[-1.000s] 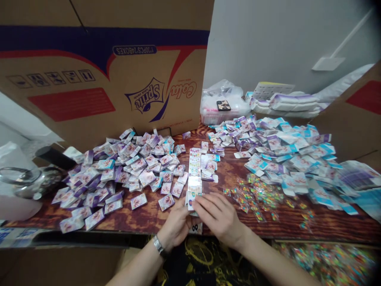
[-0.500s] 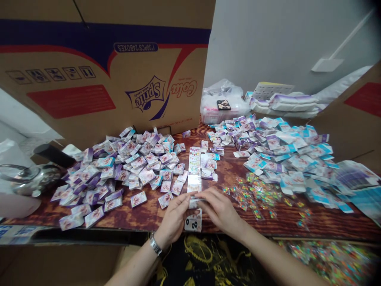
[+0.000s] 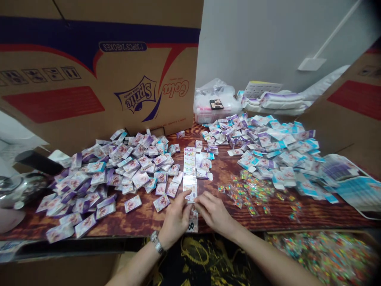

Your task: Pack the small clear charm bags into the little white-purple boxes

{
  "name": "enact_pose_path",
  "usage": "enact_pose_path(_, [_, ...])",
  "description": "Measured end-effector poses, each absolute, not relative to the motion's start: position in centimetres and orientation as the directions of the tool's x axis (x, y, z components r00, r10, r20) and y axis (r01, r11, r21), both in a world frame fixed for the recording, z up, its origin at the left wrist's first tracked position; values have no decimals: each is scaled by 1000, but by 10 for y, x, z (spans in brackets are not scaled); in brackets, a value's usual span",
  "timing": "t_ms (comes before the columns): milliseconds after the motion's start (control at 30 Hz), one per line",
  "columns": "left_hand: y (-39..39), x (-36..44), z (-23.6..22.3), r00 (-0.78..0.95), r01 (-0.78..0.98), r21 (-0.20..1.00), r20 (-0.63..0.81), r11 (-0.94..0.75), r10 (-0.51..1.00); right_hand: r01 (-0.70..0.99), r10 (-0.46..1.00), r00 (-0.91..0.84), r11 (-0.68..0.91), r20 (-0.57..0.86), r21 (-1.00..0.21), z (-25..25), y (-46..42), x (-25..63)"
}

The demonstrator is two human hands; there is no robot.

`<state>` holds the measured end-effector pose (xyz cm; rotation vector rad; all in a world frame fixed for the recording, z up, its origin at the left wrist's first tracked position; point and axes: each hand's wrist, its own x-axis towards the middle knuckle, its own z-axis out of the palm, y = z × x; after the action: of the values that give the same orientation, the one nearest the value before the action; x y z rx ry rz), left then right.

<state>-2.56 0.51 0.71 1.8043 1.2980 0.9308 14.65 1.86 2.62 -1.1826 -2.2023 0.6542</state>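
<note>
My left hand (image 3: 175,217), with a metal-banded watch on the wrist, is closed at the front of the table. Opposite it my right hand (image 3: 213,212) is closed too, its fingertips nearly meeting the left ones. Between the fingertips is a small white piece, mostly hidden, whose kind I cannot make out. Under the hands lies a long white strip (image 3: 189,171) printed with rows of small coloured pictures. Its near end, with black round prints, shows below my fingers. Several flat carton pieces (image 3: 204,163) lie beside the strip, to its right.
Filled small boxes (image 3: 139,159) are heaped at left, flat cartons (image 3: 276,147) at right. Clear packets of colourful bits (image 3: 253,188) lie nearer, with more in a container (image 3: 324,258) below. A large carton (image 3: 98,83) stands behind; a metal kettle (image 3: 20,190) is far left.
The view has shifted slightly to the right. My fingertips have moved closer together, and the white piece between them is less visible than before.
</note>
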Motion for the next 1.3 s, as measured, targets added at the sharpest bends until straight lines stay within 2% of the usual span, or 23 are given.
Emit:
enact_pose_path(100, [28,-17,10,367,526,780,150,-338,918,628,874,-419,476,248,-616,25,21,163])
enact_pose_path(167, [55,-6,16,473,635,615,169,-467,865,667,892,-370,449,258,-595,28,24,177])
enact_pose_path(200, [71,2,18,521,686,495,179,-534,835,686,902,-345,432,261,-586,29,25,183])
enact_pose_path(267, [104,19,22,577,710,363,191,-603,794,714,915,-311,404,257,-572,33,27,195])
enact_pose_path(400, [161,49,16,728,637,230,133,-735,672,760,913,-293,402,283,-510,42,31,221])
enact_pose_path(500, [184,58,7,805,576,170,50,-799,591,833,923,-110,289,370,-473,50,40,252])
enact_pose_path(567, [190,57,3,831,551,143,4,-822,557,856,926,10,186,376,-482,50,47,272])
enact_pose_path(633, [193,55,3,842,537,118,-21,-835,539,871,964,-14,143,267,-470,44,53,284])
enact_pose_path(767, [193,51,6,840,542,68,-5,-838,543,876,964,-264,220,-44,-430,20,62,276])
enact_pose_path(867, [190,48,11,836,547,48,23,-836,549,852,910,-399,322,-115,-412,8,73,262])
enact_pose_path(1067, [171,35,36,812,565,78,126,-821,571,816,798,-556,472,-231,-333,6,111,260])
enact_pose_path(1133, [159,27,44,786,581,143,160,-802,598,803,760,-587,501,-279,-324,3,121,260])
enact_pose_path(1200, [144,16,49,729,588,324,185,-741,660,788,724,-611,521,-320,-328,-2,129,258])
enact_pose_path(1267, [126,5,51,648,522,611,171,-595,743,776,698,-628,532,-344,-338,-6,134,256])
enact_pose_path(1300, [116,0,51,604,445,762,132,-470,786,772,689,-634,536,-352,-342,-8,136,255])
